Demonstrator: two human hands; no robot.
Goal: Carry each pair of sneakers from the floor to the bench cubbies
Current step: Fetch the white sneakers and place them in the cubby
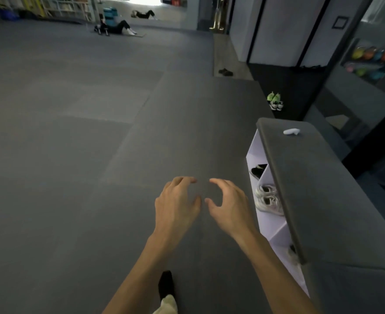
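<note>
Head view: left hand [175, 205] and right hand [227, 205] both out in front, side by side, fingers curled loosely and spread, each grip released and holding nothing. Green sneakers [275, 100] sit on the floor far ahead of the hands and off to the right, past the far end of the counter [318, 189]; right hand is the nearer one. Pair stands close together, toes pointing away, long axis running roughly away from the camera. Uppers bright lime, soles white, probably mesh, though too small to be sure. Dark shoes [225, 72] lie farther still on the paler strip of floor. Cubbies [275, 234] open just to the right of the right hand: pale lilac panels, slanted dividers. White sneakers [267, 198] already stowed there, laced and knit-looking; a dark shoe [258, 171] in the cubby beyond. Counter top is a dark grey padded slab, matte, rounded corners, with a small white object [291, 131] on its far end. Floor mat [96, 143] is dull grey rubber in large tiles. Likely next: walk forward, reach right for the green pair.
</note>
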